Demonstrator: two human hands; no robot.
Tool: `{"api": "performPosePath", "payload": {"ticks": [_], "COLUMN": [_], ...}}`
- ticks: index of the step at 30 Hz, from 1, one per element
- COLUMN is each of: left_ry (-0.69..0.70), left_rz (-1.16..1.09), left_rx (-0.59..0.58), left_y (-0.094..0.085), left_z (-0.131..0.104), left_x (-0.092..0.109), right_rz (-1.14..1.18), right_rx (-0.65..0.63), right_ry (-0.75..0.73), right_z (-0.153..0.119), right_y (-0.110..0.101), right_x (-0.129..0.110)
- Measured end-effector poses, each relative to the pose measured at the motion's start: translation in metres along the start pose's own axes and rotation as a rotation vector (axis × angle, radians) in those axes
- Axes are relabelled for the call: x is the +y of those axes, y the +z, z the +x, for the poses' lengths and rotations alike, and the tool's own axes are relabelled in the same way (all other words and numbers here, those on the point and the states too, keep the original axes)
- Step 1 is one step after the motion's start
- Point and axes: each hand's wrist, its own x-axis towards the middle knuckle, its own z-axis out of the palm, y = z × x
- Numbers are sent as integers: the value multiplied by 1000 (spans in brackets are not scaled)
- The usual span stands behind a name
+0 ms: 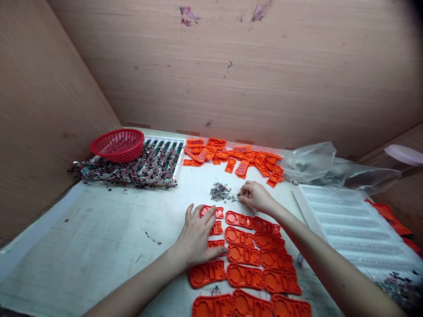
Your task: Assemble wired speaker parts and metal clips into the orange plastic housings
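Orange plastic casing halves [244,255] lie in three columns on the white table, their hollow insides facing up. Over the left column, my left hand [196,235] is spread with its fingers apart. Its fingertips rest on or just above the upper casings and partly hide them. My right hand [257,197] is at the right edge of a small heap of tiny metal parts [220,192], beyond the casings. Its thumb and fingers are pinched together; whatever is between them is too small to make out.
Loose orange casings [243,168] are piled along the back wall. At the left, a red basket [117,145] stands on a mass of wired components [142,169] in a white tray. A clear plastic bag [310,163] and a white ribbed tray [343,220] are at the right.
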Motion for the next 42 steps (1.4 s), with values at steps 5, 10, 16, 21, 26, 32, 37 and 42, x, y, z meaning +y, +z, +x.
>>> {"api": "performPosePath", "payload": {"ticks": [5, 10, 16, 21, 26, 32, 37, 42], "left_ry": [-12, -34, 116, -148, -265, -333, -496, -506], "left_rz": [-43, -221, -576, -997, -1326, -1468, -1744, -1803], "left_rx": [75, 302, 342, 240, 78, 21, -15, -63], "left_y": [3, 1, 1, 0, -1, -13, -14, -11], "left_z": [0, 19, 38, 35, 28, 18, 13, 12], "left_x": [1, 3, 8, 13, 11, 11, 12, 14], "right_rz": [43, 237, 764, 269, -55, -21, 3, 412], "right_rx": [-21, -115, -379, 106, 202, 132, 182, 129], "right_ry": [-29, 21, 200, -309, -597, -643, -596, -285], "right_z": [-12, -27, -51, -61, -61, -58, -60, -68], "right_y": [9, 4, -7, -2, 2, 0, 0, 7], "right_x": [-2, -24, -59, -66, -70, -75, -79, -86]}}
